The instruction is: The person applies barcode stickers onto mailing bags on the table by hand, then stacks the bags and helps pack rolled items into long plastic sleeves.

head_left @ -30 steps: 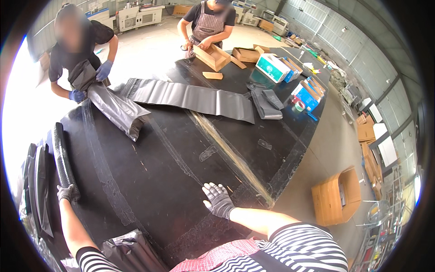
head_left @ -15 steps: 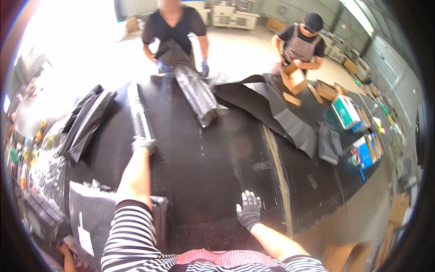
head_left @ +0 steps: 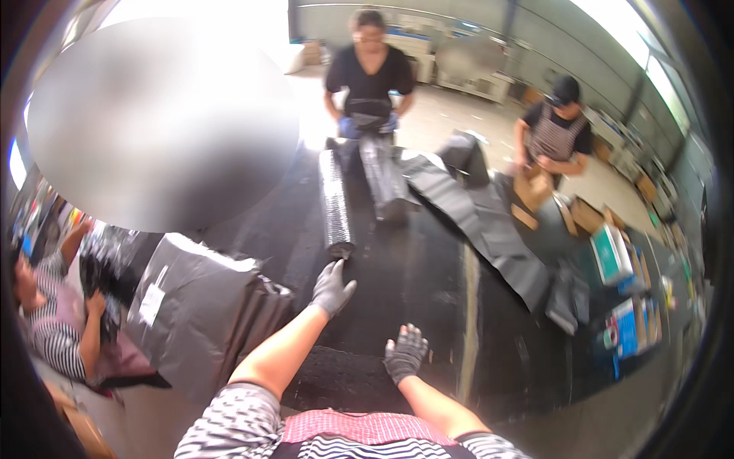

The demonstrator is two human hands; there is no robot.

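A long, shiny, ridged dark roll [head_left: 335, 203] lies on the black table [head_left: 428, 306], pointing away from me. Just short of its near end is my left hand [head_left: 332, 289] in a grey glove, fingers stretched out; whether the fingertips touch the roll I cannot tell. My right hand [head_left: 405, 356], in a dark glove with bare or light fingertips, rests palm down on the tabletop with its fingers spread and holds nothing. Left of my left forearm stands a thick stack of dark plastic packs [head_left: 191, 306] with a white label.
Across the table a person in blue gloves holds a folded dark plastic sleeve [head_left: 382, 176]. Dark sheeting [head_left: 482, 222] stretches right of it. Another person handles a cardboard box [head_left: 533, 187]; small boxes [head_left: 612, 256] sit at the right edge. At far left someone grips black plastic [head_left: 107, 264].
My view has turned left, so the table's things appear farther right. My left hand has come off the roll's near end, or nearly so, and straightened its fingers. The right hand stays flat.
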